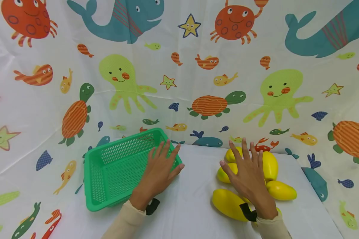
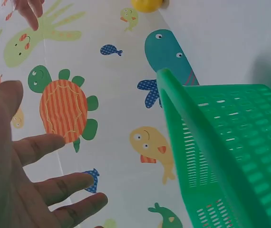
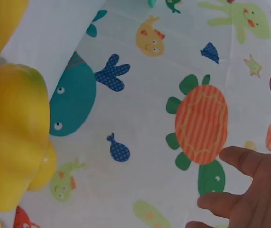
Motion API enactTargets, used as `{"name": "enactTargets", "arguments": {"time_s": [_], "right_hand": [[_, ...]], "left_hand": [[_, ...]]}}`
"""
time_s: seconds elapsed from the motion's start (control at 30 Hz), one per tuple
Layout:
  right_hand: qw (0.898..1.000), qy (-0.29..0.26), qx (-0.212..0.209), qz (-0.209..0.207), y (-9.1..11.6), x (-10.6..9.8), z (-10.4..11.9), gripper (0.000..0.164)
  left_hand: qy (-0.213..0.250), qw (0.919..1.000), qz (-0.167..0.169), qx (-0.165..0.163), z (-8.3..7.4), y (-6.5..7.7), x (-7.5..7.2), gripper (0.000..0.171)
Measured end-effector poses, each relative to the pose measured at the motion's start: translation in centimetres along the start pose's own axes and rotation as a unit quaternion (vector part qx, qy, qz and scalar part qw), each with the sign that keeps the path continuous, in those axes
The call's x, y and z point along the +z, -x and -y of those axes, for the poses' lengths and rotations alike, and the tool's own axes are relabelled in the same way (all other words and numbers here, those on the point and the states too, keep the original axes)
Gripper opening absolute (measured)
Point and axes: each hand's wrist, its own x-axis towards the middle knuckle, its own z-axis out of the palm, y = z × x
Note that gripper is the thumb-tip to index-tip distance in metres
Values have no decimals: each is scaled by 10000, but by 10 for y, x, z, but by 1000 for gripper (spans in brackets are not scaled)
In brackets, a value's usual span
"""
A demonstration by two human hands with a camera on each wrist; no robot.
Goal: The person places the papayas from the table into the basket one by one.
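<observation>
My left hand [image 1: 158, 172] is held with its fingers spread over the right side of a green plastic basket [image 1: 119, 172], overlapping its rim in the head view. Nothing is in that hand. In the left wrist view, the basket's slotted wall [image 2: 197, 152] stands beside the spread fingers [image 2: 64, 187]. My right hand [image 1: 249, 177], also spread and holding nothing, is above a group of several yellow mangoes [image 1: 228, 204], partly hiding them. One mango [image 1: 282, 191] lies to its right. The right wrist view shows mangoes [image 3: 14, 128] at the left, apart from the fingers [image 3: 221, 204].
A white cloth-covered table [image 1: 194, 186] lies under the basket and mangoes. Behind it and along both sides hangs a white sheet [image 1: 167, 109] printed with sea animals. Dark straps [image 1: 152, 206] circle both wrists.
</observation>
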Motion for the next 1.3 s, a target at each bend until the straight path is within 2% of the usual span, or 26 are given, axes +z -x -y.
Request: {"name": "enactTargets", "arguments": {"time_s": [0.13,0.43,0.7,0.97,1.13,1.3], "right_hand": [[10000,-25,22,-68,3,2,-3,84],[9991,-137,66,-394,8,8,-7,84],[9967,-270,100,-753,14,11,-12,83],[9966,-265,229,-747,23,18,-17,84],[9970,-309,363,-604,29,21,-16,84],[9970,-444,473,-425,34,23,-16,83]], "left_hand": [[365,9992,-140,-24,9,8,1,66],[1077,9938,-177,-232,30,25,1,60],[1123,9929,-325,-230,45,39,4,56],[1424,9883,-125,-533,58,48,6,58],[1747,9821,49,-699,64,54,7,56],[2134,9735,279,-774,72,58,9,48]]}}
